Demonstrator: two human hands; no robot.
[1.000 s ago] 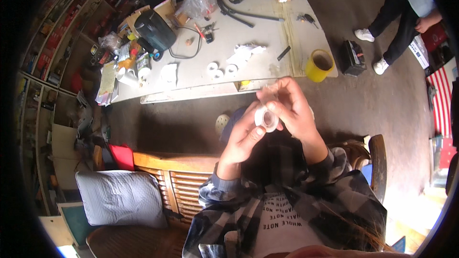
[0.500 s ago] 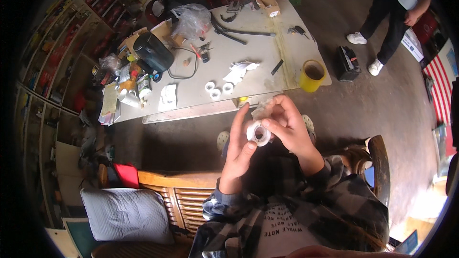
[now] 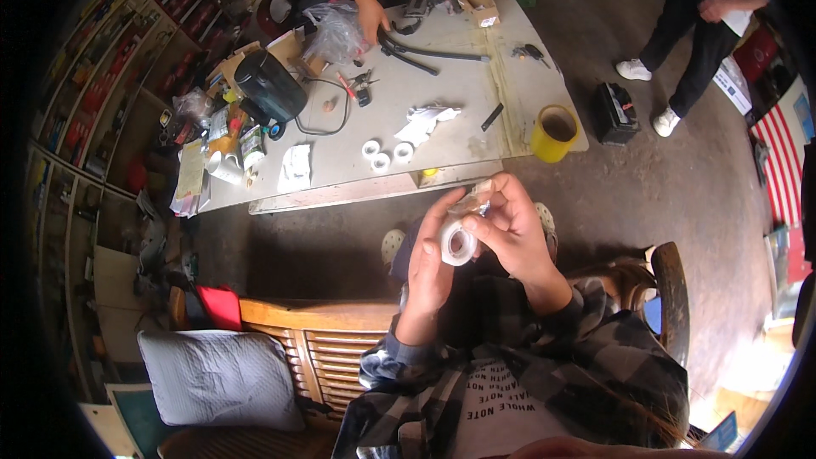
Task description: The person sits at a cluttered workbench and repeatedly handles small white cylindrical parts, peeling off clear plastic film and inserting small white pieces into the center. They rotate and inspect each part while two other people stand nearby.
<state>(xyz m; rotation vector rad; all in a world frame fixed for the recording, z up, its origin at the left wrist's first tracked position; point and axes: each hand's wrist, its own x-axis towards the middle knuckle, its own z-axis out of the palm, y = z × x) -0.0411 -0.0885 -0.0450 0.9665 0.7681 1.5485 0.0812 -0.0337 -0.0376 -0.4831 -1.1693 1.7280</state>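
Note:
A small white roll of tape (image 3: 448,246) is held in front of my chest, its round hole facing up toward me. My left hand (image 3: 427,276) closes on the roll's left side, thumb against it. From the other side my right hand (image 3: 520,246) has its thumb on the roll's upper edge and its fingers bent behind. Between the fingertips of both hands, just above the roll, is a crinkled clear film (image 3: 473,197); whether it is tape or wrapping I cannot tell. Several similar white rolls (image 3: 371,150) lie on the table ahead.
The pale table (image 3: 340,178) carries crumpled white paper (image 3: 425,123), a yellow tape roll (image 3: 554,134), black hoses (image 3: 442,54) and a dark container (image 3: 276,89). Across it, a co-worker's hand (image 3: 371,19) touches the hoses. Another person (image 3: 693,25) stands at right beside a black battery (image 3: 615,113).
My left fingers have come in closer to the clear film, and the roll has tilted slightly. The co-worker's hand has reached down onto the hoses. The standing person's hand has risen.

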